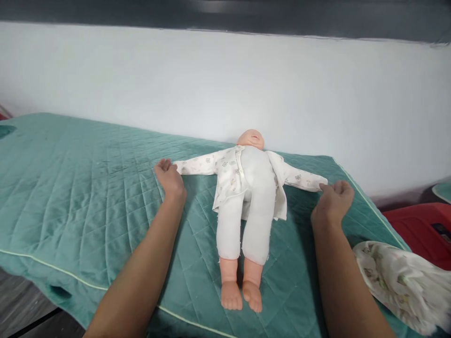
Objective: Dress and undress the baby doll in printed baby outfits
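Note:
A baby doll (pixel 259 178) with a white cloth body lies on its back, head toward the wall and bare feet toward me. It wears a white printed jacket (pixel 228 176) that hangs unfastened at the front. Both sleeves stretch out sideways. My left hand (pixel 170 178) is closed at the cuff of the sleeve on the left. At the other cuff, my right hand (pixel 333 199) pinches the end of the right-side sleeve (pixel 305 180). The doll's own hands are hidden from view.
A green quilted cover (pixel 88 202) with pale piping lies under the doll. White printed cloth (pixel 405 281) is bunched at the right edge. Beyond it stands a red plastic object (pixel 419 227). A white wall (pixel 141 80) rises behind, and dark floor (pixel 21 305) shows at lower left.

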The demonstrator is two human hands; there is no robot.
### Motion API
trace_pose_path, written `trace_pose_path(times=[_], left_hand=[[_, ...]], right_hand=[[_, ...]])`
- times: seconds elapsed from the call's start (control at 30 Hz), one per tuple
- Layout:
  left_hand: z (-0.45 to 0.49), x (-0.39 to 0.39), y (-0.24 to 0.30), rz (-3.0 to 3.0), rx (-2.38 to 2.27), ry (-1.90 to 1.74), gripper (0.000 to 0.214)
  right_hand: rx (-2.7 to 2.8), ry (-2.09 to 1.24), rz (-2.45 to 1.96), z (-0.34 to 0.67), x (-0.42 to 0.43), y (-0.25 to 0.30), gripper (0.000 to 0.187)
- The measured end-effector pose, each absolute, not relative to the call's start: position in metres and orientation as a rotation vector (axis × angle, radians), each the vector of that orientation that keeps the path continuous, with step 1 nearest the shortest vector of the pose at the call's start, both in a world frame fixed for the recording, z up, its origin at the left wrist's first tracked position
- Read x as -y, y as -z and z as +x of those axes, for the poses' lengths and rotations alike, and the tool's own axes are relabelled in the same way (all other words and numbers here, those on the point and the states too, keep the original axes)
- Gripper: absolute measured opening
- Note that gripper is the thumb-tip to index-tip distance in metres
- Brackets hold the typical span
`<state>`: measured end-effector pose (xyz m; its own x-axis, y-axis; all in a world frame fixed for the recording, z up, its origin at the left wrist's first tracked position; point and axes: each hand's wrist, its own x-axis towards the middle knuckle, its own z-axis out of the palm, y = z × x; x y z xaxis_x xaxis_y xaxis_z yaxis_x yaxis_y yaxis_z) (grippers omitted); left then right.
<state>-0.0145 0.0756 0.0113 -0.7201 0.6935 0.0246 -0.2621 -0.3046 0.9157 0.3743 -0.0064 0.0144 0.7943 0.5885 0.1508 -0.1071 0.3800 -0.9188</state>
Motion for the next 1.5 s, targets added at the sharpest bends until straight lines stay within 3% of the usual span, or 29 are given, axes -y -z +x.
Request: trace_pose_path(times=[0.1, 0.17, 0.33, 0.5, 0.77, 1.0, 1.3, 1.5], left_hand=[[-0.004, -0.059, -0.019, 0.916, -1.416, -2.148, 0.036], [0.006, -0.048, -0.024, 1.135, -1.388, -2.122, 0.031], [0.026, -0.037, -0.028, 1.304, -1.155, -1.77, 0.017], [0.031, -0.033, -0.028, 1.403, -0.973, -1.51, 0.016], [0.031, -0.025, -0.034, 1.528, -0.943, -1.336, 0.014], [0.032, -0.017, -0.036, 1.595, -0.938, -1.251, 0.017], [0.033, -0.015, -0.036, 1.656, -0.945, -1.222, 0.018], [0.033, -0.014, -0.037, 1.672, -0.974, -1.227, 0.019]], right_hand=[[0.746, -0.22, -1.305, 0.342, 0.024, -0.029, 0.039], [1.016, -0.282, -1.536, 0.322, 0.036, -0.039, 0.021], [1.544, -0.623, -1.85, 0.303, 0.055, -0.052, 0.049], [1.581, -0.819, -1.723, 0.308, 0.059, -0.054, 0.037], [1.14, -0.601, -1.383, 0.309, 0.064, -0.055, 0.01], [0.856, -0.665, -1.006, 0.297, 0.06, -0.057, 0.013], [1.454, -0.649, -1.169, 0.278, 0.065, -0.053, 0.005], [1.324, -0.575, -1.088, 0.278, 0.062, -0.049, 0.011]])
